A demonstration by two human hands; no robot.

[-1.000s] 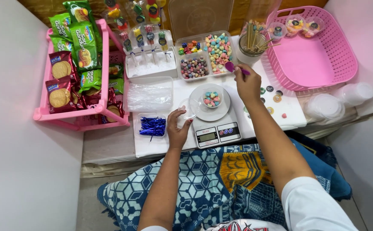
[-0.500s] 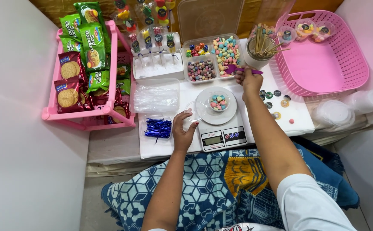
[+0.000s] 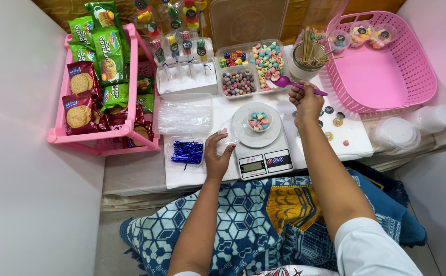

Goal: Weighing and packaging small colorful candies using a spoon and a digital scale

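My right hand (image 3: 306,103) grips a purple plastic spoon (image 3: 290,83) whose bowl rests at the edge of a clear compartment tray of pastel candies (image 3: 247,69). A white kitchen scale (image 3: 260,144) stands in front of me with a small clear cup of candies (image 3: 259,121) on its round plate. Resting beside the scale, my left hand (image 3: 218,155) holds a small clear lid (image 3: 227,131) at the plate's left edge.
A pink rack of biscuit packs (image 3: 98,76) stands at the left. Blue twist ties (image 3: 186,152), a clear bag tray (image 3: 185,113), lollipop sticks (image 3: 184,53), a cup of wooden sticks (image 3: 311,53), a pink basket (image 3: 384,66), stacked clear cups (image 3: 415,125) and round stickers (image 3: 333,121) surround the scale.
My right hand has shifted a little right with the spoon, still at the candy tray. My left hand has settled beside the scale with the clear lid.
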